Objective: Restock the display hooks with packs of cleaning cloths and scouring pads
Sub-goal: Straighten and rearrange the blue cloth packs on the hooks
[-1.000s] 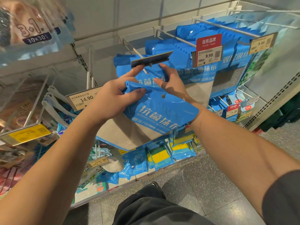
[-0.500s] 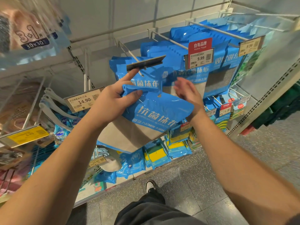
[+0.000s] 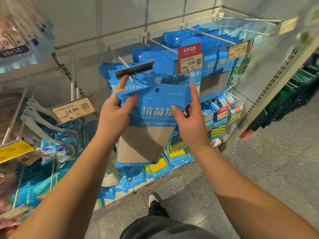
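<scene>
Left hand [image 3: 114,116]: still pinches cloth pack [image 3: 151,109] by its top corner.
Right hand [image 3: 189,119]: off the pack since a second ago, fingers spread.
Hook [image 3: 128,75]: hang hole not yet threaded; pack needs re-aiming.

A shop: price tags [image 3: 190,61] on display hooks [image 3: 160,44].

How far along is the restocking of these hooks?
Partly done, it seems: the 9.99 hook is packed with blue cloth packs. In hand: the left hand grips one blue pack, its hole not yet on the hook tip; the right hand is open beside it. Left: threading it on.
</scene>
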Demonstrator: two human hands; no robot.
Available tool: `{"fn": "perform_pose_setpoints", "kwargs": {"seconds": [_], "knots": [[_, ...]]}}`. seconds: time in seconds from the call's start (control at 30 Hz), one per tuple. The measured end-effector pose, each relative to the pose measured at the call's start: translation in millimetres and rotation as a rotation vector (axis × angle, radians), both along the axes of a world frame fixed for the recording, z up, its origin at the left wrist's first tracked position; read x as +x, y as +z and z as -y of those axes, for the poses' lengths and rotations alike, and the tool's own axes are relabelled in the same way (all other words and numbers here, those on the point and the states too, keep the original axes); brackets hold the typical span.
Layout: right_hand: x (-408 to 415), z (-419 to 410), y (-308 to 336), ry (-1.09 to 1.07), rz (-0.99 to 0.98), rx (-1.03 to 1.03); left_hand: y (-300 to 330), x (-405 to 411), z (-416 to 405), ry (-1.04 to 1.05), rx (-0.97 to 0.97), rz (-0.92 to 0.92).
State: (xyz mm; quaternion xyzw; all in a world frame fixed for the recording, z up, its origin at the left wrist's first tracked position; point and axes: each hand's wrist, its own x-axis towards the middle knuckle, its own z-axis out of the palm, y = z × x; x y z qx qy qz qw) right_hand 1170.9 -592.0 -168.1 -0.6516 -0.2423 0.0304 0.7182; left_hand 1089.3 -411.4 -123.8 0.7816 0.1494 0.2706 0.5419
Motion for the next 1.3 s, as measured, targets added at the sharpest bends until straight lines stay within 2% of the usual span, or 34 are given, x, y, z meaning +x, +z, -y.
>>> {"fn": "perform_pose_setpoints", "kwargs": {"seconds": [0.17, 0.3, 0.5, 0.73, 0.87, 1.3], "knots": [[15.5, 0.1, -0.7, -0.028, -0.078, -0.088, 6.0, -4.7, -1.3, -0.077, 0.033, 0.007], [20.2, 1.8, -1.9, -0.038, -0.064, -0.070, 8.4, -6.6, -7.1, 0.002, 0.066, 0.008], [36.3, -9.9, -2.4, 0.013, -0.023, -0.256, 11.5, -12.8, -10.5, 0.004, 0.255, -0.056], [57.2, -54.1, 2.8, 0.175, -0.009, -0.227, 13.8, -13.4, -13.7, -0.007, 0.319, -0.076], [59.5, -75.7, 1.9, 0.218, -0.079, -0.158, 13.3, -11.4, -15.1, -0.007, 0.323, -0.074], [77.0, -78.6, -8.7, 0.176, -0.077, -0.151, 7.0, -8.4, -18.4, -0.051, 0.321, -0.084]]}}
